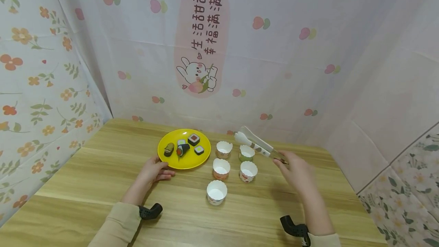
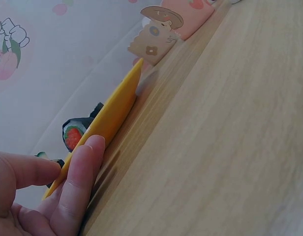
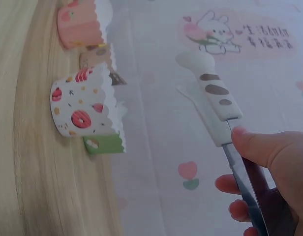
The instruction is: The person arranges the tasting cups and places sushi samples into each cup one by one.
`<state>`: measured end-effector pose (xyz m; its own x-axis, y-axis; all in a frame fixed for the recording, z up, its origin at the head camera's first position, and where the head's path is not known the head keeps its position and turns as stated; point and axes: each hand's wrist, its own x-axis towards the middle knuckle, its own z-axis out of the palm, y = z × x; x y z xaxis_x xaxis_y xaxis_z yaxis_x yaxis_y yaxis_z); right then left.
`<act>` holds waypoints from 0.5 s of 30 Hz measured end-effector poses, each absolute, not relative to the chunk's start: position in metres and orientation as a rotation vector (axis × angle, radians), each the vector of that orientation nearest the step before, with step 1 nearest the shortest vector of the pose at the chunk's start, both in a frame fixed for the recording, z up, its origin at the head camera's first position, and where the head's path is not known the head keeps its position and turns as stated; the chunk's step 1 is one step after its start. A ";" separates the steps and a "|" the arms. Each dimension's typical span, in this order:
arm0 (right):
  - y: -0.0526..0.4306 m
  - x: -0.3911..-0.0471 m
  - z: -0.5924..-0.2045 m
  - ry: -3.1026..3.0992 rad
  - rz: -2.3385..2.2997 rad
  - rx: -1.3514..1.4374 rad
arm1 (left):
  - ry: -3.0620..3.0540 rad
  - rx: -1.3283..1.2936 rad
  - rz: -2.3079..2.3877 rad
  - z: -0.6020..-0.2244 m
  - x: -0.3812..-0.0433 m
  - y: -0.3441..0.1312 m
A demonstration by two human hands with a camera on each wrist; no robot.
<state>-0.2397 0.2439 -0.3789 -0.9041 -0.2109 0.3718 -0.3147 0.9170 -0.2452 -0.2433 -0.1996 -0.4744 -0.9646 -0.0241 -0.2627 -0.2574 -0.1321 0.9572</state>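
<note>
My left hand [image 1: 156, 172] pinches the near-left rim of a yellow plate [image 1: 186, 164], thumb above and fingers beneath, as the left wrist view shows. Several sushi pieces lie on the plate, among them a cone-shaped hand roll [image 1: 183, 149], a roll with a red centre [image 1: 193, 139] and a brown-topped piece [image 1: 169, 149]. My right hand [image 1: 295, 169] grips a pair of tongs [image 3: 242, 162] by their metal arms. Their white, paw-like tips [image 1: 241, 137] are spread slightly apart with nothing between them, raised above the back right paper cup [image 1: 247, 153].
Several white-lined paper baking cups stand in the middle of the wooden table [image 1: 274, 216]: one in front [image 1: 217, 192], others behind it, such as an orange cup [image 1: 221, 169] and a doughnut-print cup [image 3: 82, 103]. A printed curtain [image 1: 284, 68] hangs at the back.
</note>
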 end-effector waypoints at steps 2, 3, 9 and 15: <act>0.239 -0.239 -0.379 -2.717 0.425 0.408 | 1.960 -0.322 2.230 -0.474 -0.244 -0.200; 0.237 -0.239 -0.379 -2.709 0.424 0.421 | 1.960 -0.321 2.230 -0.474 -0.244 -0.200; 0.225 -0.234 -0.379 -2.693 0.394 0.449 | 1.964 -0.319 2.229 -0.474 -0.244 -0.200; 0.213 -0.231 -0.381 -2.675 0.372 0.471 | 1.972 -0.329 2.226 -0.474 -0.242 -0.199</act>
<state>-0.2309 0.2132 -0.3810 -0.8644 -0.2694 0.4246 -0.3751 0.9078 -0.1877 -0.2422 -0.1989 -0.4736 -0.9648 -0.0334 -0.2610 -0.2550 -0.1250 0.9588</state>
